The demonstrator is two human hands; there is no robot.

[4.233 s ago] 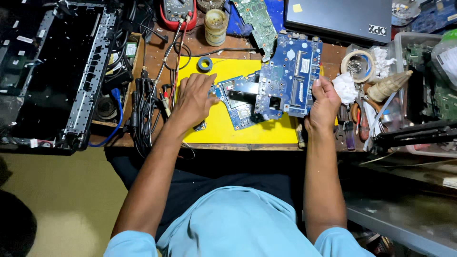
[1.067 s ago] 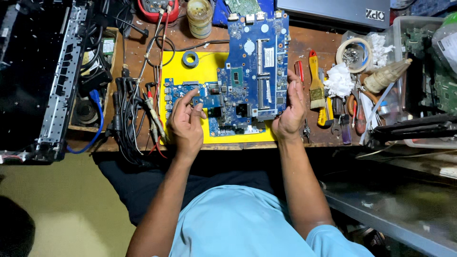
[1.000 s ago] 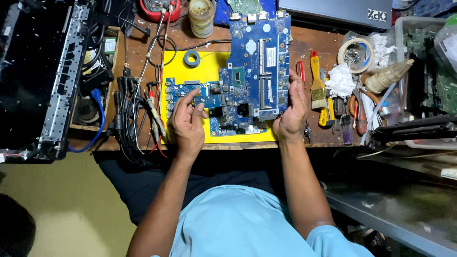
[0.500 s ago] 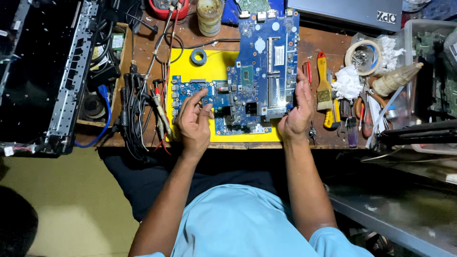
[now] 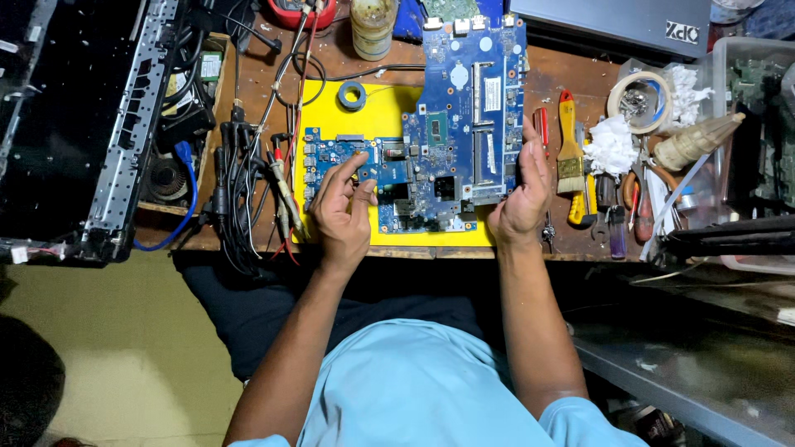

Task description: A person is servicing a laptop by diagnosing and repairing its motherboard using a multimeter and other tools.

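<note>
- One blue circuit board (image 5: 451,124), L-shaped and crowded with chips, sockets and connectors, lying flat on a yellow mat (image 5: 364,116) at the middle of a wooden workbench (image 5: 571,240), upper end reaching past the mat toward the far edge.
- Judged thin, light and stiff, yet fragile: small soldered parts and pins likely to snag or bend, so best taken by the bare edges, never by the components.
- Held on two sides: left hand (image 5: 339,211) curled over the lower left wing, fingertips pressing the edge near a row of ports; right hand (image 5: 522,194) upright against the right edge, fingers straight, palm facing the board, touching rather than closed around it.
- Close by on the mat, near its top: small roll of dark tape (image 5: 352,95), apart from the board.
- To the left: tangle of black and red test leads (image 5: 248,182), then a dark opened laptop chassis (image 5: 74,124) with a metal frame strip and a blue cable.
- To the right: red-handled screwdriver (image 5: 540,128), brush (image 5: 567,149) with orange and yellow handle, more small tools, white crumpled tissue (image 5: 611,145), ring of pale tape (image 5: 638,95), cone-shaped cream bottle (image 5: 696,141) lying tilted.
- Along the far edge: cloudy jar (image 5: 373,25), red meter (image 5: 298,12) half out of view, grey closed laptop (image 5: 613,25) with a small white rectangular sticker at its corner, clear plastic bin (image 5: 745,74) at the far right.
- On the board itself: white rectangular label beside the long slots, round silver patch above it.
</note>
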